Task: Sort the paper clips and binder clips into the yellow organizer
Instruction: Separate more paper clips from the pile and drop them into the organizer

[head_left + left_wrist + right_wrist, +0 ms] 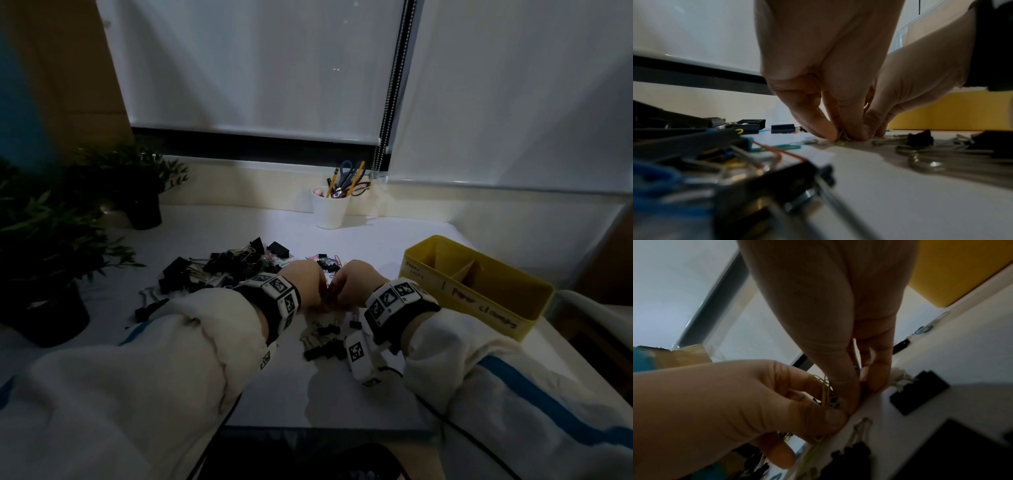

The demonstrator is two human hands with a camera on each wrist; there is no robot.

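Note:
Both gloved hands meet over the white table, fingertips down. My left hand (308, 284) (841, 137) pinches a small bunch of paper clips (825, 392), a yellow one among them, against the tabletop. My right hand (352, 281) (863, 391) touches it from the right, thumb and fingers pinched at the same bunch, with a blue bit showing between them. The yellow organizer (479, 291) stands to the right, its divided compartments labelled by hand. A heap of black binder clips (205, 270) lies to the left, and smaller ones (325, 342) sit under my wrists.
Loose coloured paper clips (329, 263) lie just beyond my hands. A white cup (330, 212) of pencils and scissors stands at the back. Potted plants (51, 240) crowd the left side. The table's front edge (325, 426) is near my body.

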